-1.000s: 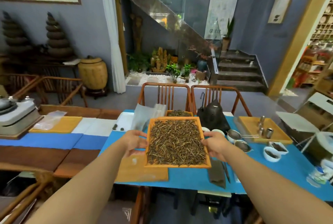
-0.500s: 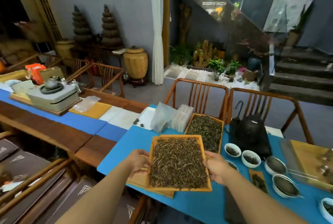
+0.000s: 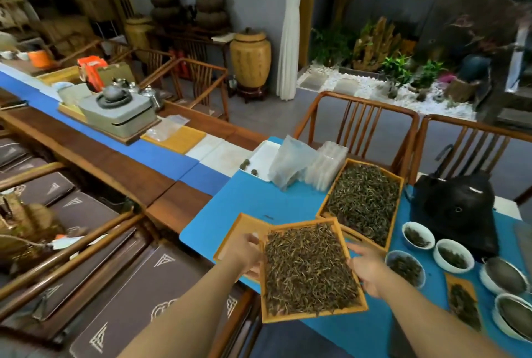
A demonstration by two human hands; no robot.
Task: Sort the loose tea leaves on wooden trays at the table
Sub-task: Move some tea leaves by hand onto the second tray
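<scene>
Tea tray (image 3: pixel 309 269) between 2 hands (image 3: pixel 250 254) (gripped)

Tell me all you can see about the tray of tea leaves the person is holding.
The held tray is a shallow rectangular wooden tray with a raised orange-brown rim, filled edge to edge with thin, dark, needle-like tea leaves. The left hand grips its left edge, the right hand its right. Its near end juts past the blue table's edge.

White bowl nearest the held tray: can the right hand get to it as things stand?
Probably not yet. The bowl sits close beside the right hand with nothing between, but that hand grips the held tray of tea, as does the left hand.
</scene>
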